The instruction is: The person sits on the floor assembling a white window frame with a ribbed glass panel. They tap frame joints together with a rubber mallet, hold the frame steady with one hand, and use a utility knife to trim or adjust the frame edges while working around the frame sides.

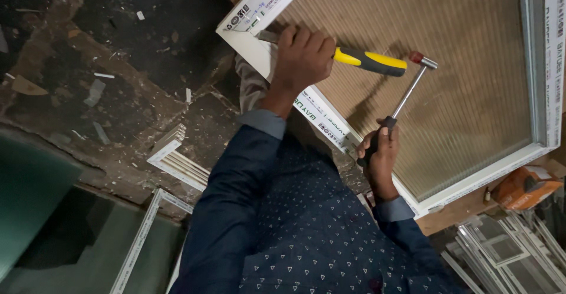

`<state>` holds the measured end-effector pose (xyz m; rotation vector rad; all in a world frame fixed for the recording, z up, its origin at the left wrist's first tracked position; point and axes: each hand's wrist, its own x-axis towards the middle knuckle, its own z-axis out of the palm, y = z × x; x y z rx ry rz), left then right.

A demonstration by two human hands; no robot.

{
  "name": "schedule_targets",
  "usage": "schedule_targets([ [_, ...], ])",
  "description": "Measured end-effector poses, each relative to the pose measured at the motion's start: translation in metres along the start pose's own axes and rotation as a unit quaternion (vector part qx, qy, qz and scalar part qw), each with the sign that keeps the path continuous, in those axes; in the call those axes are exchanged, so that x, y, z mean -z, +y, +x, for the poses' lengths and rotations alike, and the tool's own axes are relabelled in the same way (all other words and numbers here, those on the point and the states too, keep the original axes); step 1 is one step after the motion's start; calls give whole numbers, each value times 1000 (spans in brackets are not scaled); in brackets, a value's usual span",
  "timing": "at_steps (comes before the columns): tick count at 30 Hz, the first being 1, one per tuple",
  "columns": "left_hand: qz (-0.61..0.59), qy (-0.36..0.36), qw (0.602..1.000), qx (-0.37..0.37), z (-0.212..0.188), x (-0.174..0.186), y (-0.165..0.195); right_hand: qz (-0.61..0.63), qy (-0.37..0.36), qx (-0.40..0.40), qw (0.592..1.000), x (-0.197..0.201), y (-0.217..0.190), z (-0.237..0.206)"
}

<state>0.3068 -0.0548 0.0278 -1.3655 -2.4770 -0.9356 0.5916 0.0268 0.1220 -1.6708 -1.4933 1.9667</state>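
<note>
Looking down, the biggest thing under me is the white window frame (pixel 545 70) with its ribbed, beige-looking glass pane (pixel 448 93), lying flat on the bench (pixel 454 211) and filling the upper right of my view. Its near corner points toward the dark, littered floor (pixel 118 93), where offcuts of white profile (pixel 174 158) lie among chips and dust. More framed pieces are stacked at the lower right, next to an orange tool (pixel 525 188) on the bench edge.

My left hand (pixel 303 58) is closed tight around a chisel (pixel 371 61) with a yellow and black handle; the handle sticks out to the right over the glass, while the blade end sits at the frame's corner, mostly hidden by my fist. My right hand (pixel 380 152) is wrapped around the black grip of a small hammer (pixel 407 93), over the frame's lower rail. Its metal shaft slants up, and the head, with a red tip, hangs just beside the end of the chisel handle, not touching it.
</note>
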Motion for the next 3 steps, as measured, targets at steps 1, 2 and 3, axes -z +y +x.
schedule_targets([
  [1, 1, -5, 1000, -1, 0, 0, -1, -7, -1, 2, 1000, 1, 2, 1],
  [2, 8, -1, 1000, -3, 0, 0, -1, -13, -2, 5, 1000, 2, 5, 2],
  [3, 13, 2, 1000, -4, 1, 1, -2, -20, -2, 7, 1000, 3, 7, 2],
])
